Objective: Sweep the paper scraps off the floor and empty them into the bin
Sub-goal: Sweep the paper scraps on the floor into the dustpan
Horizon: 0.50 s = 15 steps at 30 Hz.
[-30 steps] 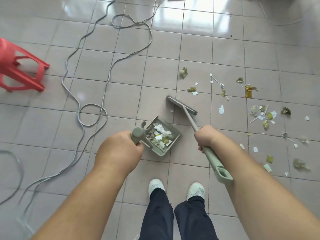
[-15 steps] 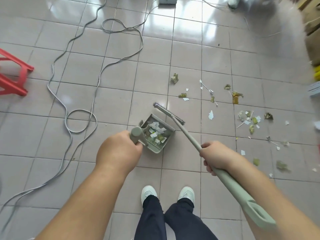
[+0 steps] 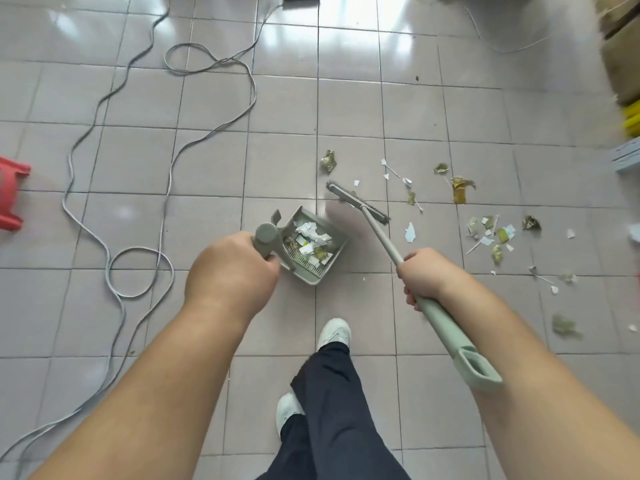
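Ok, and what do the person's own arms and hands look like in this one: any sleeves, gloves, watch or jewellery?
Both arms are bare from the bottom edge of the frame up to the wrists, with no sleeve in view. The left hand and the right hand are ungloved. No watch, band or ring is visible on what shows of them. Below, the person wears dark trousers and white shoes.

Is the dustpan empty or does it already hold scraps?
Partly filled. The dustpan holds a heap of white and greenish scraps near its comb, while more scraps lie on the floor.
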Motion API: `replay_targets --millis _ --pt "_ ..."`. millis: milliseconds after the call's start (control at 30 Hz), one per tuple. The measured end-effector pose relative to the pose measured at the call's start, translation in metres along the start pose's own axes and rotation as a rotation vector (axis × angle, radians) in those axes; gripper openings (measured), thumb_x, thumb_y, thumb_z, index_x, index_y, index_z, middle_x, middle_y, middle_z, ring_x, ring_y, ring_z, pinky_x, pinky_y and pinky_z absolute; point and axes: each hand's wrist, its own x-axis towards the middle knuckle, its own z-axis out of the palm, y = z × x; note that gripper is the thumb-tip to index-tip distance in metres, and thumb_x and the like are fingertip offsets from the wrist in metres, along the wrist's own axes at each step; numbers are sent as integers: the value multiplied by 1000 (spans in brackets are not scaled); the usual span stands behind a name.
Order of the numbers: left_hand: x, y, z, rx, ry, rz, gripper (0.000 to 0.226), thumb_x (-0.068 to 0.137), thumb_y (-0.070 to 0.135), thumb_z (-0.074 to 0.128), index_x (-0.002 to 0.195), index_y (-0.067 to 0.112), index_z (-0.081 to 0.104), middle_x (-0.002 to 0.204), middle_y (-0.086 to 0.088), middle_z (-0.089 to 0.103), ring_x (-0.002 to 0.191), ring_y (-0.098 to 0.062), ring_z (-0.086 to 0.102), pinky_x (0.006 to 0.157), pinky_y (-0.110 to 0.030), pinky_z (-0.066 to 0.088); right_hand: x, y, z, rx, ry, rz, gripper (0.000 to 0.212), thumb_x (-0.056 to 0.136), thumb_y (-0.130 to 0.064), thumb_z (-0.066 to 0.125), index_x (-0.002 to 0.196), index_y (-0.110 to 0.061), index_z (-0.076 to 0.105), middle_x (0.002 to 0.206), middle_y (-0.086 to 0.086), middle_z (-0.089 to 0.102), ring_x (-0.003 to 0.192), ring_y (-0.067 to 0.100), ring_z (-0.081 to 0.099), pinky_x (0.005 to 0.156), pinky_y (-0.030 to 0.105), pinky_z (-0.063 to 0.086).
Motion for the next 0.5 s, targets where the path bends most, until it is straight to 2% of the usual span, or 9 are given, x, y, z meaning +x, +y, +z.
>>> replay_targets --millis 100,167,233,367,500 --pt "26 22 -8 29 -7 -1 23 79 32 50 60 19 45 55 3 48 55 -22 43 44 -25 26 22 -18 -28 -24 -29 25 31 92 0 33 116 8 50 59 15 54 56 28 54 56 31 44" --pt "44 35 -13 38 3 -9 25 79 32 50 59 19 44 55 3 48 51 -18 42 43 -24 25 35 -33 -46 -28 -11 6 23 93 -2 37 108 6 53 61 13 54 59 27 56 56 28 46" --pt "59 45 -17 33 16 -14 26 79 31 51 58 19 43 55 2 49 50 -16 42 43 -24 26 48 -45 -62 5 39 -12 12 92 -5 43 96 0 53 62 11 54 53 25 55 51 25 46" --pt "86 58 -23 66 8 -10 25 80 32 50 59 19 43 56 2 48 54 -21 44 43 -25 26 77 -74 -82 38 26 28 16 89 1 37 94 5 51 41 13 56 52 27 53 56 33 46" --pt "108 63 -29 89 -5 -8 25 80 31 49 59 20 42 56 2 48 56 -23 45 44 -26 27 103 -105 -84 98 62 13 20 89 -1 37 100 8 51 55 17 57 63 32 57 66 39 49"
